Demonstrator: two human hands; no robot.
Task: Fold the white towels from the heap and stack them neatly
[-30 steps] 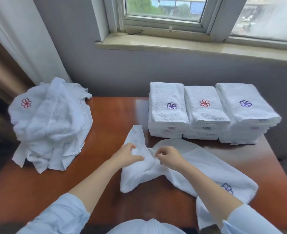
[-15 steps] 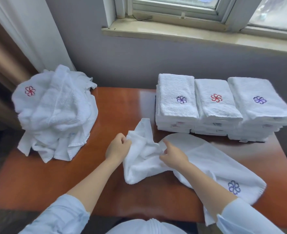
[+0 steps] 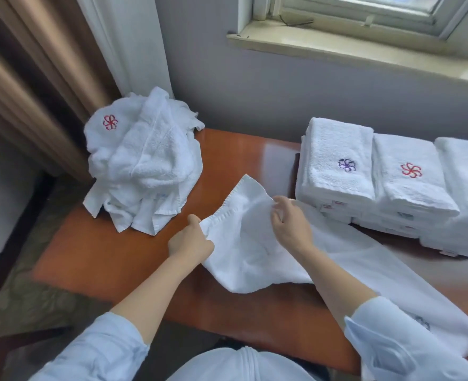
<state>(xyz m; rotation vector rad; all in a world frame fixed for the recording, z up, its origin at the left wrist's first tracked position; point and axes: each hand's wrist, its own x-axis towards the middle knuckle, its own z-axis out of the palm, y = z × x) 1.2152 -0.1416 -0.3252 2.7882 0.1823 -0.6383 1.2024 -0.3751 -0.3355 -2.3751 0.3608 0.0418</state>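
Beyond the left hand and out to its left, a heap of unfolded white towels is piled on the reddish wooden worktop, with a red flower emblem shown near its top. A brown curtain is seen behind the heap, and a window sill is seen further back. Beyond the right hand and out to its right, three stacks of folded towels are set side by side and touching; the nearest is topped by a purple emblem, the next by a red one, and the third is cut off by the frame edge.

A single white towel is spread between and under both hands, and it is trailed along the worktop beneath the right forearm to the near right, where a dark emblem is partly shown beside the pale blue sleeve.

The hemmed edge of this towel is gripped by the left hand, with the fingers curled round it and the thumb on top. A fold of the cloth is pinched by the curled fingers of the right hand, just short of the nearest stack. Both forearms are stretched forward, palms turned inward
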